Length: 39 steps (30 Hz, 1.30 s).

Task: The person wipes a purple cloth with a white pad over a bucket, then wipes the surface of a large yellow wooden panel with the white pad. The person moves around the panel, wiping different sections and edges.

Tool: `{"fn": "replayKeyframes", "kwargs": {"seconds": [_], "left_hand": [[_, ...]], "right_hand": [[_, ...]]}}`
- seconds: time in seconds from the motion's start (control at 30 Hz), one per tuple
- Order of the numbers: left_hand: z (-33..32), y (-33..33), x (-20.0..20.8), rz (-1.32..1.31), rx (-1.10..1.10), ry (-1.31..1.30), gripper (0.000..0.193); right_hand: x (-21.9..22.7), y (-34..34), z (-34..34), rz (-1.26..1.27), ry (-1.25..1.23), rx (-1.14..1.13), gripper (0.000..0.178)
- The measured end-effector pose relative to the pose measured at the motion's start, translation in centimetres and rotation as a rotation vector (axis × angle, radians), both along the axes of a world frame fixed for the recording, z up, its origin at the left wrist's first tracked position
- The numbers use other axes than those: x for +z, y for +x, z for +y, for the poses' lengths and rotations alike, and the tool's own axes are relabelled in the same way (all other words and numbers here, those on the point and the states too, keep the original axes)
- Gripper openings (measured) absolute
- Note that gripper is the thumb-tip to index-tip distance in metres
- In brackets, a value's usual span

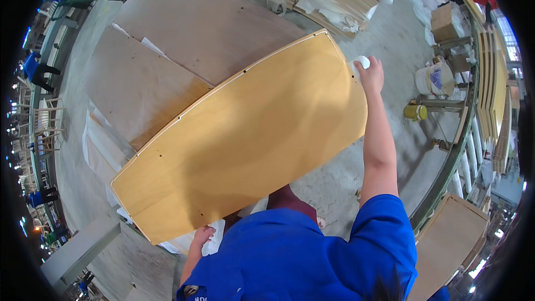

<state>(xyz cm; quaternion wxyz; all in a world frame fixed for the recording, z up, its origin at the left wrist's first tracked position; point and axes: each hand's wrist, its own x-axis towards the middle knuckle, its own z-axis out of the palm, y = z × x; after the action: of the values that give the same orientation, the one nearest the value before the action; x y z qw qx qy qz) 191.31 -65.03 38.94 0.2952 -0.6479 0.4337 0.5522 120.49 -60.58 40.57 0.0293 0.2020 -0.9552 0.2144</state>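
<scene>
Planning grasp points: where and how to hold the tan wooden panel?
Probably by the two short ends of the tan wooden panel, one hand each, from outside: it is long, broad and flat, and its right end extends past the brown boards.

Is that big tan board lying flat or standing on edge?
The tan board appears flat: its broad face shows from above.

Soft shadows, strong edge distortion.
</scene>
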Motion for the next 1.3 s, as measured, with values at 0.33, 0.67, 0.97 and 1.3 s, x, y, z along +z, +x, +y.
{"fn": "replayKeyframes", "kwargs": {"seconds": [0.33, 0.67, 0.97, 1.3], "left_hand": [[-0.2, 0.6, -0.1, -0.016, -0.081, -0.008, 0.036], [0.1, 0.4, 0.1, -0.009, -0.094, -0.044, 0.035], [-0.3, 0.2, 0.2, -0.037, -0.124, 0.003, 0.035], [-0.8, 0.3, 0.0, -0.033, -0.203, 0.058, 0.042]], "right_hand": [[0.5, 1.4, 4.4, -0.06, 0.036, -0.045, 0.036], [0.6, 1.8, 5.7, -0.027, 0.016, -0.062, 0.035], [1.0, 3.7, 12.2, -0.03, 0.044, -0.108, 0.035], [0.4, 5.6, 17.9, -0.042, 0.076, -0.185, 0.035]]}}
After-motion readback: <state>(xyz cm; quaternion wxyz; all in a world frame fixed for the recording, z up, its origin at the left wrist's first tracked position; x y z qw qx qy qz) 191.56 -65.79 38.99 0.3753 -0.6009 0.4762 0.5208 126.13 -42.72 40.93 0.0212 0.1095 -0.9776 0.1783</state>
